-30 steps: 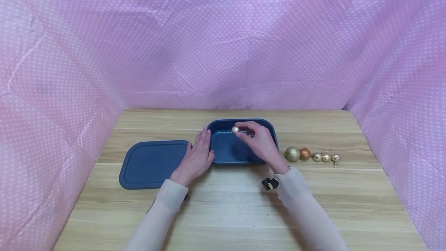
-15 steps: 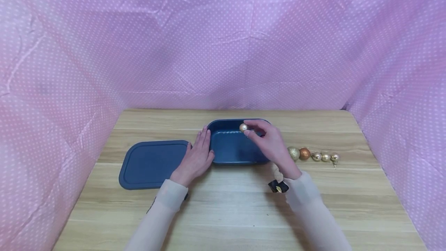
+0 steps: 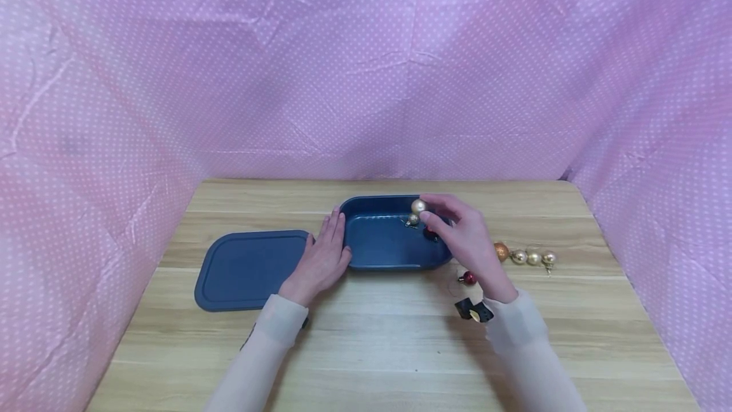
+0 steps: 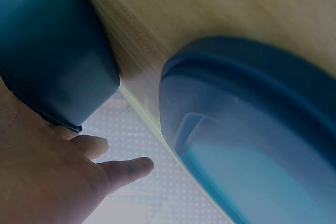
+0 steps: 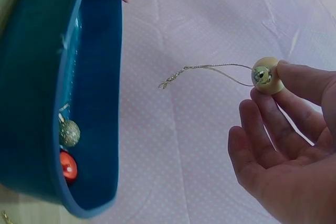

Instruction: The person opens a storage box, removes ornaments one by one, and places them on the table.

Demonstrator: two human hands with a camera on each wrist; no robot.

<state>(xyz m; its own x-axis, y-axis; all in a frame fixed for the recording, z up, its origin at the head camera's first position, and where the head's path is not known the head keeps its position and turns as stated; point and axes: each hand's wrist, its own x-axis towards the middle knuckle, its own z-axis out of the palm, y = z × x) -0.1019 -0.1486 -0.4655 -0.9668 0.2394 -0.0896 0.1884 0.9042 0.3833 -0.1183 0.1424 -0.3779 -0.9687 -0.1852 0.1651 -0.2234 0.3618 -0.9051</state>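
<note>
My right hand [image 3: 466, 237] pinches a shiny gold Christmas bauble [image 3: 419, 206] between thumb and fingers, over the right half of a dark blue box [image 3: 372, 240]. In the right wrist view the bauble's gold cord loop [image 5: 210, 67] trails out to the left. Inside the box lie a small glittery bauble [image 5: 70, 133] and a red bauble [image 5: 68, 167]. My left hand [image 3: 319, 266] rests against the box's left side, fingers straight. Part of that hand is hidden by the box [image 4: 58, 40] in the left wrist view.
A blue lid [image 3: 251, 272] lies left of the box, partly behind the left hand. Right of the box stand an orange bauble [image 3: 502, 251] and several gold baubles [image 3: 534, 258] in a row. A dark red bauble [image 3: 469, 278] lies beside my right wrist. Pink dotted cloth surrounds the table.
My right hand has moved right over the box with the gold bauble. The baubles in the box and the dark red one have come into view; the large glittery one is now hidden. The left hand stays.
</note>
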